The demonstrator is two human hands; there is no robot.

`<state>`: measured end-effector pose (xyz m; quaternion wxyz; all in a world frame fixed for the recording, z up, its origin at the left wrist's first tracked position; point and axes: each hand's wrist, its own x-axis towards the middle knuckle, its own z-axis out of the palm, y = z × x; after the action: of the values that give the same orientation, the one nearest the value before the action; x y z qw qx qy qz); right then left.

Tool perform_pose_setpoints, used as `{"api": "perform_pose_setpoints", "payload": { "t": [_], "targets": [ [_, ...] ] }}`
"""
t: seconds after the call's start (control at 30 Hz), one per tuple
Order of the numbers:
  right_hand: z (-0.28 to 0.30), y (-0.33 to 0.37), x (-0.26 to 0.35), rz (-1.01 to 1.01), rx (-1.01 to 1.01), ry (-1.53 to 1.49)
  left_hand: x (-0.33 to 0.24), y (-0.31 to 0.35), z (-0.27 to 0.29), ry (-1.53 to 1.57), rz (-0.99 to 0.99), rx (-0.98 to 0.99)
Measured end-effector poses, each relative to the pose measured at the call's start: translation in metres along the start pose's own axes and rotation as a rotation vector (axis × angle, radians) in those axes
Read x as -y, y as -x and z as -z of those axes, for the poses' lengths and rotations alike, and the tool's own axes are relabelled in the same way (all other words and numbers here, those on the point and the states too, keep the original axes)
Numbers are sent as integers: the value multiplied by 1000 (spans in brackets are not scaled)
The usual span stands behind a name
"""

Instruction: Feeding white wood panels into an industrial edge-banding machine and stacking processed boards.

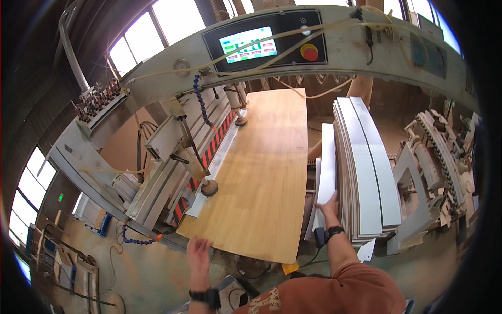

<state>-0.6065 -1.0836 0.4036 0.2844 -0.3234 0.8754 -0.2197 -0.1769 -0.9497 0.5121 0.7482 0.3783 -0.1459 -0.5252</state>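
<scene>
A large wood-grain panel (261,172) lies flat on the machine bed, two round clamp feet standing at its left edge. My left hand (198,257) is at the panel's near left corner, slightly blurred, its fingers loosely apart with nothing seen in them. Whether it touches the panel's edge I cannot tell. To the panel's right, my right hand (328,208) grips a narrow white board (328,162), thumb and fingers at its near part. Beside that board a stack of long white boards (366,162) stands on the right. Dark bands are on both wrists.
Above the panel spans a grey machine beam (355,31) with a lit screen (248,44) and a red stop button (309,52). A clamp foot (209,188) and a red-black striped rail (212,149) line the left. A metal frame (413,188) stands right of the stack.
</scene>
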Motion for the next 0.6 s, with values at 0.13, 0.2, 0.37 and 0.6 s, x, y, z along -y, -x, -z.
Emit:
{"api": "perform_pose_setpoints", "payload": {
  "t": [0.13, 0.2, 0.37, 0.6],
  "targets": [
    [19, -9, 10, 167, 19, -435, 47, -53, -39, -110, -19, 65],
    [28, -3, 18, 306, 16, -590, 68, -69, -37, -420, -247, 87],
    [47, 46, 43, 419, 66, -1032, 75, -71, -32, -480, -260, 115],
    [81, 124, 87, 506, 274, -1023, 64, -64, -35, -536, -274, 121]
  ]
}}
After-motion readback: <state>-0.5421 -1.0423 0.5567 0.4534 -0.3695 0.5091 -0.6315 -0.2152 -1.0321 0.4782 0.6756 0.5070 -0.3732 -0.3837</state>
